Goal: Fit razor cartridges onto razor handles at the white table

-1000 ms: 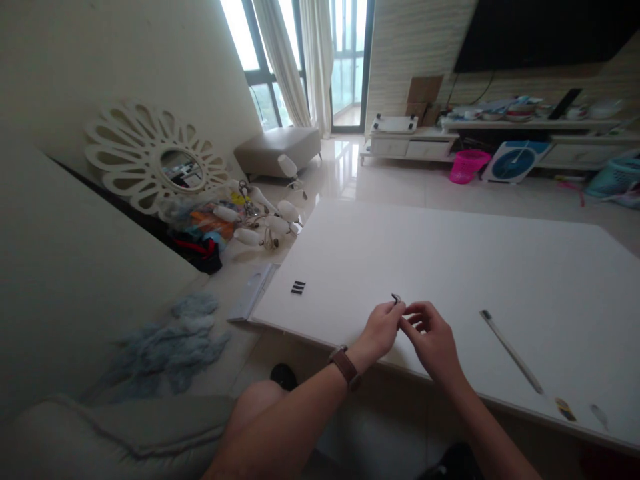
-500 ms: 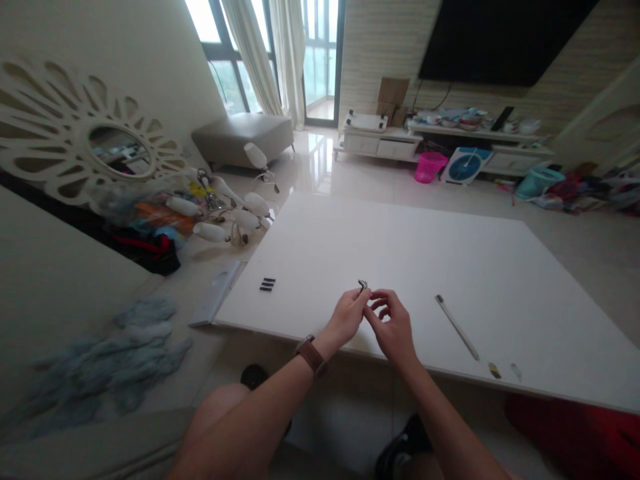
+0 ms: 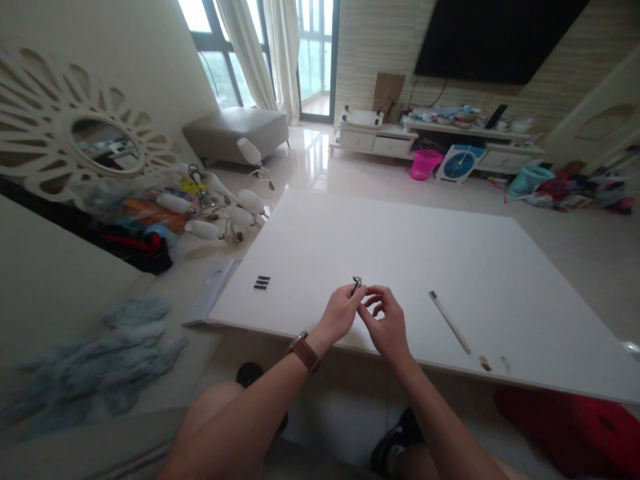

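Near the front edge of the white table (image 3: 400, 247), my left hand (image 3: 341, 312) is closed around a small dark, shiny metal piece (image 3: 357, 283) whose end sticks up past the fingers. The piece's exact kind is too small to tell. My right hand (image 3: 389, 325) meets it from the right, thumb and forefinger pinched against the left fingertips. Whatever those fingers grip is hidden. Several black strips (image 3: 262, 283) lie side by side to the left. On the right rests a slim pale stick with a dark end (image 3: 450, 323), with a small yellow-and-black piece (image 3: 485, 363) and a small clear piece (image 3: 506, 364) beside it.
Left of the table, a lamp with white shades (image 3: 205, 230) and a heap of bags stand on the floor. A grey cloth (image 3: 125, 360) lies nearer. Red fabric (image 3: 560, 427) shows under the right front edge. A pink basket (image 3: 425, 165) stands across the room.
The view has shifted slightly. The metal piece has turned a little in my left hand and more of it shows. My right hand stays pinched close against the left.
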Demonstrator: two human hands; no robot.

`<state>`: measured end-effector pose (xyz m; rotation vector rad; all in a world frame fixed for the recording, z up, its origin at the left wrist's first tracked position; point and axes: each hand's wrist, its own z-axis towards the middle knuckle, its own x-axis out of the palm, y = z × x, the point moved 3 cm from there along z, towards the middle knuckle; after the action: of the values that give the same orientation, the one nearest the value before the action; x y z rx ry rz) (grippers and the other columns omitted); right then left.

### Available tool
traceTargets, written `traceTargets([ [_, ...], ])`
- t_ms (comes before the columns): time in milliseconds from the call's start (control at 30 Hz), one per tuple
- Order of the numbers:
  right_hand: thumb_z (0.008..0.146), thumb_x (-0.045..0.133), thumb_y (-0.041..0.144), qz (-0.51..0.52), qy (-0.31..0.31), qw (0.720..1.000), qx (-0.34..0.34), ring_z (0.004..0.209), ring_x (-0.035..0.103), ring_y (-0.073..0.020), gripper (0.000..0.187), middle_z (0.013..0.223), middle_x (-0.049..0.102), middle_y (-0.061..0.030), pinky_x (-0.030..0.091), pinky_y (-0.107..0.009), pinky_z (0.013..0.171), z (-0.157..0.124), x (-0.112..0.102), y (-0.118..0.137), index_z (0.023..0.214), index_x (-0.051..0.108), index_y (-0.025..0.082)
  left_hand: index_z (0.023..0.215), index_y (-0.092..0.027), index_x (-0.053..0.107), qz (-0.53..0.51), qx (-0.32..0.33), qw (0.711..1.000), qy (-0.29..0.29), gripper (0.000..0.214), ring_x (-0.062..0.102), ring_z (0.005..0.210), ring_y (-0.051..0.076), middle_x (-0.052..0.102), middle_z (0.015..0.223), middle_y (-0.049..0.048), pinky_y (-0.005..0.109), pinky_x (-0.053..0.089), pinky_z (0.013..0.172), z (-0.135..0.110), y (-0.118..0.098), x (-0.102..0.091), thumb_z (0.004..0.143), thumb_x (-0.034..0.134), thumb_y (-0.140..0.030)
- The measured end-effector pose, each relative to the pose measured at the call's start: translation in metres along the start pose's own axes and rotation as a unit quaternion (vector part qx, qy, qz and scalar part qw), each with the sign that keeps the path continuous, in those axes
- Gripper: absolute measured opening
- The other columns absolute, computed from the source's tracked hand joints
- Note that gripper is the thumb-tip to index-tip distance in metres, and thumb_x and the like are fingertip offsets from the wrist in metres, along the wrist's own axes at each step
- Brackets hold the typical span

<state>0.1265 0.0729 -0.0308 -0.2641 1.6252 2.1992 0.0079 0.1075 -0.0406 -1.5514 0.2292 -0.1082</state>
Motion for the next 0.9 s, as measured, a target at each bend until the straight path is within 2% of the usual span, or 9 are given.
traceTargets([
  [200, 0.087, 0.068, 0.031, -0.001, 0.002, 1.000, -0.004, 0.077, 0.063, -0.0171, 0.024, 0.100, 0.065, -0.0043, 0.047, -0.027, 0.059, -0.002, 0.000, -0.001, 0.107, 0.058, 0.022, 0.068, -0.017, 0.048, 0.019, -0.002, 1.000, -0.004, 0.043, 0.039, 0.062, 0.013, 0.043, 0.064, -0.0032, 0.026, 0.029, 0.059, 0.000, 0.000, 0.000, 0.095, 0.042, -0.050],
  [400, 0.088, 0.066, 0.030, -0.014, 0.006, 1.000, -0.008, 0.078, 0.063, -0.0177, 0.021, 0.098, 0.065, -0.0049, 0.047, -0.028, 0.059, -0.001, 0.000, 0.000, 0.106, 0.059, 0.022, 0.071, -0.017, 0.052, 0.050, 0.022, 0.999, -0.003, 0.042, 0.043, 0.064, 0.014, 0.048, 0.065, -0.0025, 0.027, 0.031, 0.061, 0.000, -0.001, -0.001, 0.097, 0.040, -0.048],
  [500, 0.088, 0.064, 0.030, -0.018, 0.004, 1.000, -0.007, 0.078, 0.063, -0.0180, 0.021, 0.099, 0.065, -0.0054, 0.047, -0.028, 0.060, -0.001, -0.001, -0.001, 0.106, 0.058, 0.022, 0.076, -0.018, 0.054, 0.095, 0.016, 0.995, 0.001, 0.039, 0.047, 0.067, 0.014, 0.053, 0.069, -0.0018, 0.027, 0.033, 0.064, 0.000, 0.001, -0.004, 0.099, 0.041, -0.046],
  [633, 0.088, 0.062, 0.028, -0.026, 0.005, 1.000, -0.008, 0.079, 0.062, -0.0184, 0.020, 0.104, 0.065, -0.0069, 0.048, -0.029, 0.060, -0.001, -0.001, -0.005, 0.107, 0.057, 0.022, 0.090, -0.019, 0.055, 0.186, -0.010, 0.982, 0.010, 0.025, 0.053, 0.072, 0.016, 0.058, 0.076, -0.0003, 0.026, 0.038, 0.069, 0.008, 0.010, -0.016, 0.100, 0.037, -0.033],
  [767, 0.088, 0.060, 0.026, -0.035, 0.012, 0.999, -0.002, 0.080, 0.062, -0.0188, 0.019, 0.105, 0.064, -0.0073, 0.048, -0.029, 0.060, -0.002, 0.000, -0.007, 0.105, 0.057, 0.021, 0.099, -0.016, 0.061, 0.337, -0.030, 0.941, 0.007, 0.025, 0.060, 0.089, 0.018, 0.061, 0.102, 0.0093, 0.027, 0.044, 0.080, 0.021, 0.024, -0.039, 0.101, 0.038, -0.027],
  [900, 0.087, 0.059, 0.024, -0.035, 0.017, 0.999, 0.005, 0.080, 0.062, -0.0180, 0.018, 0.106, 0.063, -0.0062, 0.048, -0.029, 0.060, -0.003, -0.001, -0.008, 0.104, 0.057, 0.021, 0.103, -0.012, 0.066, 0.496, -0.094, 0.863, -0.006, 0.024, 0.063, 0.098, 0.022, 0.062, 0.109, 0.0146, 0.028, 0.046, 0.085, 0.030, 0.038, -0.071, 0.099, 0.047, -0.027],
])
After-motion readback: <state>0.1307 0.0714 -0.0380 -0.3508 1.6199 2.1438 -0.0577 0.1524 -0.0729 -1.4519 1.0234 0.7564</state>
